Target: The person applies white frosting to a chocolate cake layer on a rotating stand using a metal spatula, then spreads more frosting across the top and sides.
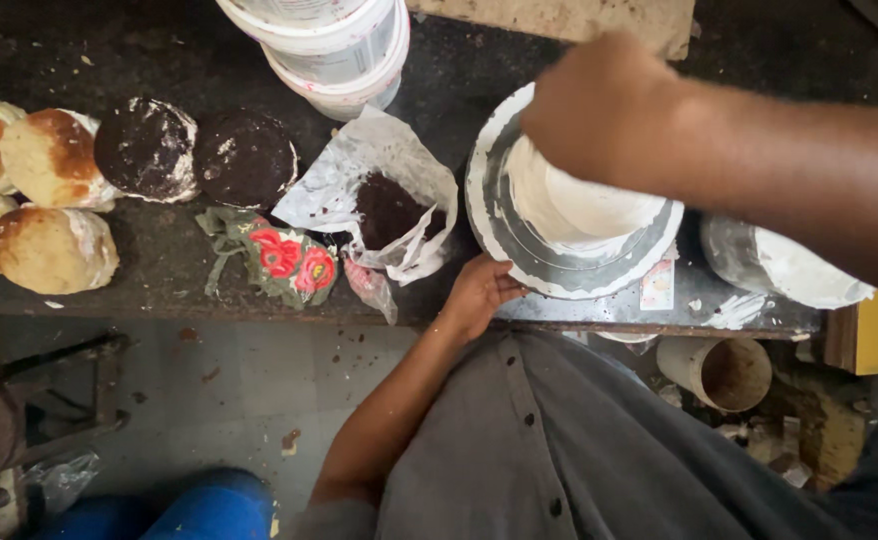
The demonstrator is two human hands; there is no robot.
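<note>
Two hands: left [479,292] fingering round turntable [504,235], right [599,105] clenched above smooth white cake [584,205].

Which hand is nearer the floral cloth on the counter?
Left. The left hand rests at the turntable edge, right of the floral cloth; the right hand is farther, over the white cake.

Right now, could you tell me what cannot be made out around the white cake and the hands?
- Head view: the right hand covers part of the white cake, so whatever it holds is hidden.
- The left hand touches the turntable rim; its fingertips are partly out of sight.
- The white buckets are cut off by the top edge.
- The bowl lies partly behind the right forearm.
</note>
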